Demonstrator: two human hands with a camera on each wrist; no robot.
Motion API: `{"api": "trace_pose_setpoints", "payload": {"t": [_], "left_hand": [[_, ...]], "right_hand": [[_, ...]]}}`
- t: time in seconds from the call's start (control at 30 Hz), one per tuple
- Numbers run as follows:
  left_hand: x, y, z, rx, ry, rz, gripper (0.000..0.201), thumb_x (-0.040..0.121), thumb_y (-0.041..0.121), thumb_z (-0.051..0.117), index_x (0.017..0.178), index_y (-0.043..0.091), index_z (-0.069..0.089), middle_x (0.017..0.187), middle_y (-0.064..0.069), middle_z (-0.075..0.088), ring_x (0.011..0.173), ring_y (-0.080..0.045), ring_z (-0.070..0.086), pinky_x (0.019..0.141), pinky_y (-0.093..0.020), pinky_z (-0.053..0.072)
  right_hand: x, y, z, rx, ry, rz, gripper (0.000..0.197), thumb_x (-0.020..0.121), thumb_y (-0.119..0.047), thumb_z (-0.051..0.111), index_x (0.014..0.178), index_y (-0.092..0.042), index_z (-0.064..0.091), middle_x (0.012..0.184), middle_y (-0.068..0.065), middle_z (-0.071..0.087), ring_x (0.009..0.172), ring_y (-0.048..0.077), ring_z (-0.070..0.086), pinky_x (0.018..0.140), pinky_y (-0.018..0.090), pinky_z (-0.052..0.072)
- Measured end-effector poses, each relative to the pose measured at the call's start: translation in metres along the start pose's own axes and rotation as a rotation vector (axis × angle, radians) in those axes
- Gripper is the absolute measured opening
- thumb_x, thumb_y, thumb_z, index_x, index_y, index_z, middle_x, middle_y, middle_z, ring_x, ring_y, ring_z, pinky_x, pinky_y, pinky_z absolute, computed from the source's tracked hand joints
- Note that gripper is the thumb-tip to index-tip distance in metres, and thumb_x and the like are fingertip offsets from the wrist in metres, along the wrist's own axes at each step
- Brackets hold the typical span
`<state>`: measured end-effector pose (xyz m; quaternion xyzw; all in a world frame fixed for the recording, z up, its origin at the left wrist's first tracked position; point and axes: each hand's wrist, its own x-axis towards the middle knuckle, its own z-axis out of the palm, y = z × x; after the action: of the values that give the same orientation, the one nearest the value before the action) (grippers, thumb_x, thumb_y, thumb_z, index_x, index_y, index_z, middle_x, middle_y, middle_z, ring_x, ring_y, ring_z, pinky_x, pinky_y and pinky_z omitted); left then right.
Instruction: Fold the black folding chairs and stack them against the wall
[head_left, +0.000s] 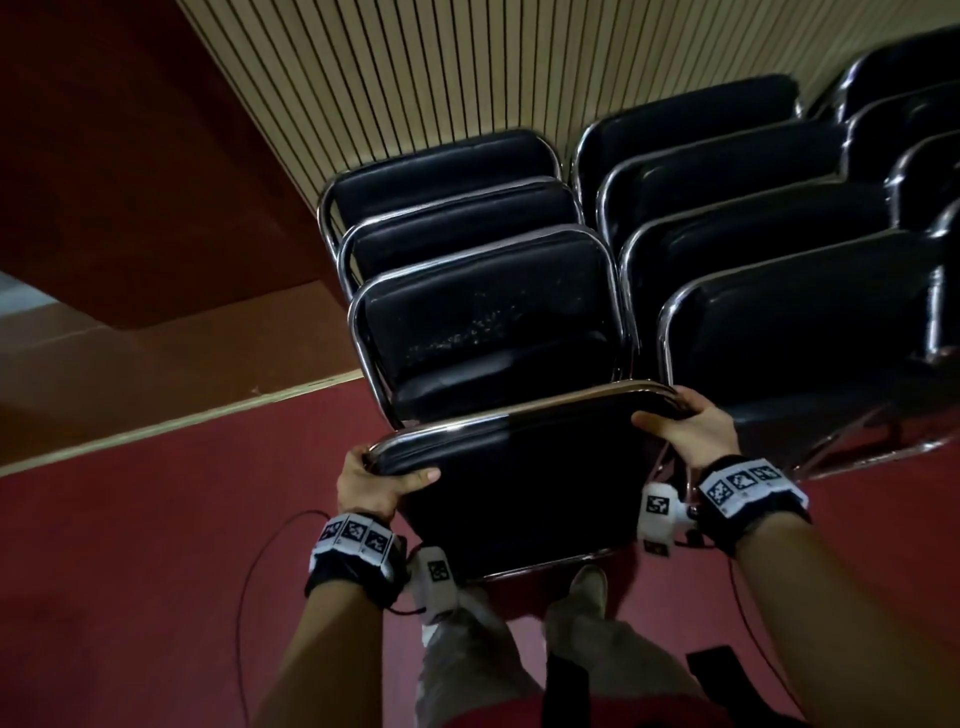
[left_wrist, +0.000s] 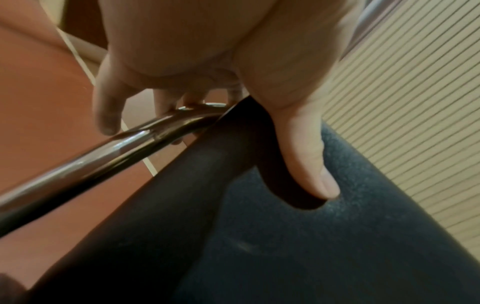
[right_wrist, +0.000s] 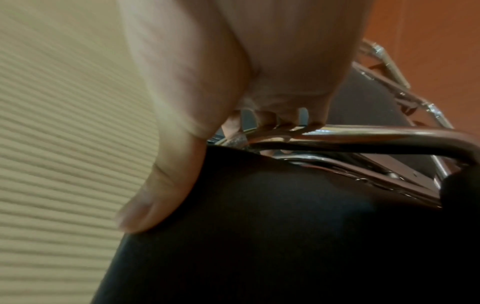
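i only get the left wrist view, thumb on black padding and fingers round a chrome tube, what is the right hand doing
Observer: The right hand grips the same folded chair at its other top corner.
Operator: any chairs stacked already
Observer: Yes, three in the near row, leaning toward the slatted wall.
Operator: more rows
Observer: A second row stands right of it, four chairs showing.

Folded black chair (head_left: 519, 493) upright, chrome frame, before stacked chairs (head_left: 483, 312) at wall.
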<state>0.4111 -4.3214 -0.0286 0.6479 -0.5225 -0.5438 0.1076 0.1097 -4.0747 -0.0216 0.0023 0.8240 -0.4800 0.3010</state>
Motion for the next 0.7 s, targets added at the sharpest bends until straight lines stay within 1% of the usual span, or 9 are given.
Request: {"api": "trace_pose_setpoints", "payload": {"t": [0.03,0.1,0.17,0.23,0.3,0.37,0.47,0.53,0.7], "left_hand": [[0.005,0.004,0.002,0.01,-0.015,0.0,0.109,0.009,0.048,0.098,0.108,0.025,0.058,0.105,0.003,0.071,0.097,-0.02,0.068,0.094,-0.041,0.056],[0.019,0.016,0.006,0.039,-0.044,-0.007,0.102,0.013,0.046,0.099,0.104,0.029,0.056,0.105,0.003,0.07,0.098,-0.02,0.068,0.094,-0.041,0.056],[0.023,0.022,0.01,0.052,-0.059,0.0,0.102,0.011,0.049,0.098,0.102,0.032,0.055,0.106,0.004,0.069,0.098,-0.02,0.068,0.092,-0.04,0.057],[0.036,0.024,0.013,0.066,-0.069,-0.008,0.112,0.002,0.058,0.094,0.104,0.032,0.055,0.106,0.004,0.07,0.097,-0.019,0.069,0.091,-0.04,0.058],[0.043,0.028,0.015,0.08,-0.08,-0.018,0.114,0.001,0.06,0.094,0.104,0.032,0.055,0.106,0.004,0.071,0.097,-0.019,0.069,0.091,-0.04,0.058],[0.049,0.034,0.016,0.087,-0.091,-0.025,0.108,0.007,0.054,0.096,0.104,0.031,0.054,0.107,0.003,0.07,0.098,-0.02,0.068,0.093,-0.041,0.057],[0.056,0.042,0.02,0.091,-0.098,-0.03,0.108,0.017,0.046,0.099,0.113,0.026,0.054,0.11,0.002,0.068,0.101,-0.02,0.067,0.094,-0.041,0.056],[0.062,0.045,0.023,0.095,-0.095,-0.024,0.104,0.024,0.04,0.101,0.116,0.025,0.054,0.112,0.002,0.067,0.102,-0.02,0.066,0.095,-0.039,0.056],[0.08,0.053,0.021,0.09,-0.089,-0.035,0.117,0.013,0.052,0.097,0.117,0.024,0.054,0.112,0.002,0.068,0.1,-0.02,0.067,0.093,-0.04,0.057]], "right_hand": [[0.003,-0.001,0.001,0.006,0.011,0.012,0.042,0.058,-0.023,0.094,0.093,-0.026,0.071,0.093,-0.004,0.073,0.093,0.016,0.069,0.089,0.029,0.053],[0.011,-0.005,0.003,0.017,0.023,0.04,0.053,0.058,-0.028,0.093,0.106,-0.024,0.071,0.1,-0.003,0.074,0.093,0.013,0.069,0.091,0.028,0.053],[0.011,-0.01,0.001,0.03,0.029,0.063,0.062,0.062,-0.026,0.092,0.119,-0.021,0.067,0.105,-0.003,0.072,0.089,0.007,0.066,0.083,0.021,0.049],[0.018,-0.013,0.006,0.048,0.046,0.085,0.067,0.064,-0.024,0.091,0.125,-0.018,0.064,0.109,-0.001,0.07,0.088,0.005,0.064,0.078,0.018,0.045],[0.02,-0.016,0.011,0.057,0.058,0.093,0.072,0.063,-0.025,0.092,0.128,-0.018,0.062,0.112,0.0,0.07,0.094,0.01,0.066,0.078,0.017,0.045],[0.024,-0.02,0.014,0.055,0.077,0.108,0.073,0.065,-0.024,0.091,0.13,-0.018,0.06,0.113,-0.001,0.068,0.097,0.012,0.064,0.076,0.014,0.044],[0.025,-0.029,0.016,0.053,0.089,0.118,0.072,0.07,-0.021,0.088,0.134,-0.016,0.056,0.112,-0.002,0.063,0.099,0.013,0.059,0.084,0.02,0.042],[0.027,-0.034,0.019,0.044,0.097,0.115,0.067,0.071,-0.02,0.087,0.132,-0.015,0.058,0.111,0.0,0.064,0.097,0.014,0.059,0.083,0.021,0.042],[0.04,-0.053,0.036,0.008,0.104,0.09,0.067,0.068,-0.025,0.09,0.128,-0.015,0.061,0.108,-0.002,0.067,0.099,0.016,0.064,0.083,0.02,0.047]]}}
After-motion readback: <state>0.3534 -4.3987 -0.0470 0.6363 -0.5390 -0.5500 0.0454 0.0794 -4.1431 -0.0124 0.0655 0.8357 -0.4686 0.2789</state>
